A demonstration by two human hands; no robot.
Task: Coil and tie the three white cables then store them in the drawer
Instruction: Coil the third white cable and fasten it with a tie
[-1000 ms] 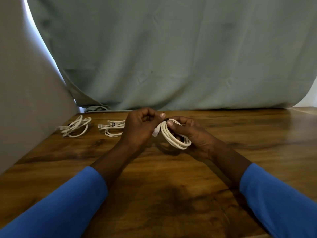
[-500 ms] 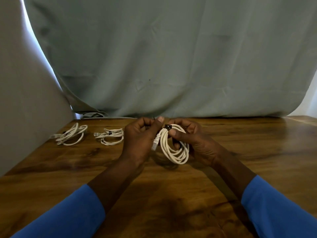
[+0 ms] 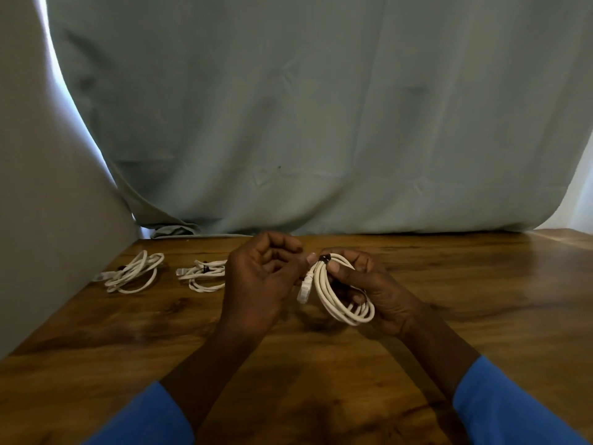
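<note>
Seemingly curled right hand (image 3: 383,292) around cable (image 3: 325,292).

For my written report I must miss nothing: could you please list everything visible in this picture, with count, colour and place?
left cable: 1, white, coiled, far left on the table
middle cable: 1, white, coiled, on the table beside the left cable
held cable: 1, white, coiled, above the table centre
ties: 2, black, on the middle cable and on top of the held cable
table: 1, brown wood, below
cloth: 1, grey-green, hanging behind
panel: 1, grey, left edge
sleeves: 2, blue, bottom corners
left hand: fingers curled, thumb tip beside the tie; pinch unclear
right hand: grips the held cable
</note>
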